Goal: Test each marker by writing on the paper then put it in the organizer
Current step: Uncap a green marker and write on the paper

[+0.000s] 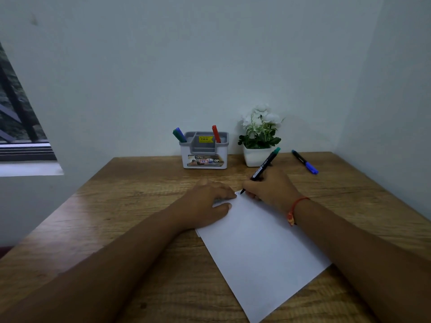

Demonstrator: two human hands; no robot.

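Observation:
A white sheet of paper [258, 248] lies slanted on the wooden table. My right hand [270, 187] grips a black marker with a green end [264, 166], its tip touching the paper's far corner where faint marks show. My left hand [207, 201] lies flat with straight fingers, pressing the paper's left edge. The white and grey organizer [205, 157] stands at the back of the table. It holds a green marker [179, 136] and a blue marker [181, 134] on the left and a red marker [216, 134] on the right. Another blue marker [305, 162] lies on the table at the right.
A white pot of white flowers [257, 136] stands right of the organizer, just behind my right hand. Walls close the table [116, 206] at the back and right. A window [18, 127] is at the left.

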